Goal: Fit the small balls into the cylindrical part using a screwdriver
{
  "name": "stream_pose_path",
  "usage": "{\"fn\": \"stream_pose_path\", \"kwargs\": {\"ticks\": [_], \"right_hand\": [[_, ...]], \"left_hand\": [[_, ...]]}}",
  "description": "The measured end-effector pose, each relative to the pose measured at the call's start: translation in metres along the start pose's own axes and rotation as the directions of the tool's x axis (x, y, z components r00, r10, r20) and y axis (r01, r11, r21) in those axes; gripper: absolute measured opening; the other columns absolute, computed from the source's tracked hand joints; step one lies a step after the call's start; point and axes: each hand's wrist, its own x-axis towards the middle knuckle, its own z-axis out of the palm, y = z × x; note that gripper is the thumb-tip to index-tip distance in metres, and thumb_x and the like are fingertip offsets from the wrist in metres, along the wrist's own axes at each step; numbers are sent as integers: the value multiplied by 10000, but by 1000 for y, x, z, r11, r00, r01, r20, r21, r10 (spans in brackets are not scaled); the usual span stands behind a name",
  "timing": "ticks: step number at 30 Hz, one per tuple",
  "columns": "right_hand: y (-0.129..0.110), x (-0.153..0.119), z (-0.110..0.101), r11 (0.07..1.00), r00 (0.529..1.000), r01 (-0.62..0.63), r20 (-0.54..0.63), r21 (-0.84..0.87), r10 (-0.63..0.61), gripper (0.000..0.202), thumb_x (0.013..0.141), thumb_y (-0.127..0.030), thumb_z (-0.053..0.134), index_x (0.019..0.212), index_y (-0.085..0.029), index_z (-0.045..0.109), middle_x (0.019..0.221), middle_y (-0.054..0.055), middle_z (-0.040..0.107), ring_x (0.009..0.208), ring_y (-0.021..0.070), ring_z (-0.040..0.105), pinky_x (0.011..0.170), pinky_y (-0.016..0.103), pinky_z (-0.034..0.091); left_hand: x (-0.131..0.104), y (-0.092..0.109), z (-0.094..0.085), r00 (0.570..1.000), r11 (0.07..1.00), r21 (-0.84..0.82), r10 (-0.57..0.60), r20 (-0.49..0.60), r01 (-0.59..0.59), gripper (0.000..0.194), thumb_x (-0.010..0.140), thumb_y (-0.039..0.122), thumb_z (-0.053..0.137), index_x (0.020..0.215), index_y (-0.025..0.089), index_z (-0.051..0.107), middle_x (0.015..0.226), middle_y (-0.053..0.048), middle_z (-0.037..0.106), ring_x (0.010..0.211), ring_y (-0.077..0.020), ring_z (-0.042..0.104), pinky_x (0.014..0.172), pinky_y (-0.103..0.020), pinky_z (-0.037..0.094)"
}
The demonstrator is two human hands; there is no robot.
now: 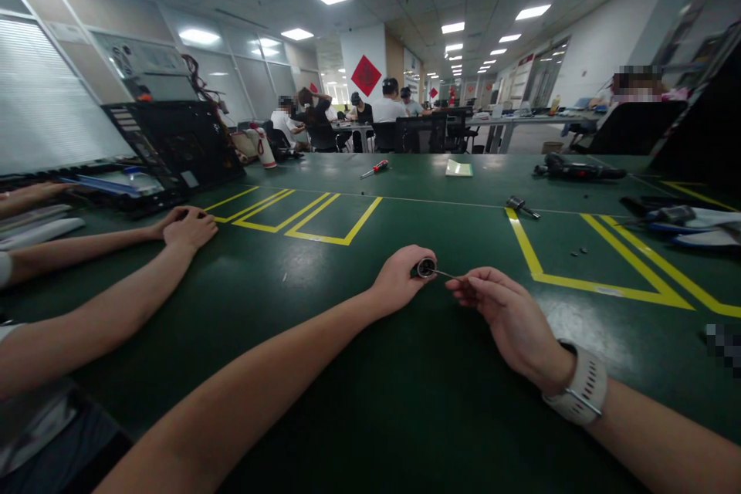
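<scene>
Your left hand (pixel 400 279) is closing around a dark, hollow round part (pixel 427 268), with the fingers mostly wrapped out of sight behind it. Your right hand (pixel 502 310) is pinching a thin metal rod (pixel 447 275) between thumb and fingertips, its grip narrow. The round part is sitting at the inner side of the left fist, left of the right hand, its bright-rimmed opening facing toward you and somewhat rightward. The rod's long axis is running nearly sideways, rising slightly from your right fingertips to that opening. Its tip is meeting the rim region; whether it is entering cannot be told. Both hands are working just above the green tabletop (pixel 324 370).
</scene>
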Motion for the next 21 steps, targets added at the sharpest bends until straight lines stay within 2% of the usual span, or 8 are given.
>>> {"fn": "stream_pose_path", "kwargs": {"ticks": [6, 9, 15, 21], "right_hand": [[0, -5, 2, 992, 997, 63, -46, -108, -69, 86, 727, -287, 644, 735, -203, 629, 791, 40, 686, 777, 188, 587, 728, 341, 417], [1, -6, 3, 987, 998, 55, -32, -151, -60, 92, 724, -286, 646, 727, -196, 631, 797, 42, 685, 772, 188, 587, 719, 343, 418], [0, -5, 0, 999, 1000, 0, 4, -55, 0, 106, 716, -292, 656, 716, -189, 633, 796, 47, 696, 765, 180, 592, 721, 335, 421], [0, -3, -1, 999, 999, 4, 36, -36, -2, 115, 738, -308, 646, 755, -195, 639, 851, 49, 699, 794, 181, 595, 732, 332, 423]], "left_hand": [[-1, 3, -1, 999, 995, 101, 21, 28, -24, 108, 777, 139, 537, 874, 178, 564, 873, -30, 593, 853, -171, 536, 790, -312, 424], [-2, 3, 0, 998, 991, 128, 42, 42, -47, 124, 777, 117, 522, 878, 176, 561, 867, -31, 596, 857, -170, 532, 793, -307, 423], [-3, 1, 1, 998, 993, 99, 60, 14, -61, 117, 776, 131, 537, 883, 170, 558, 874, -29, 596, 850, -163, 538, 786, -295, 424], [-2, 2, -1, 999, 1000, 23, -11, -45, 12, 106, 755, 156, 579, 861, 161, 567, 848, -21, 599, 820, -159, 550, 772, -290, 433]]}}
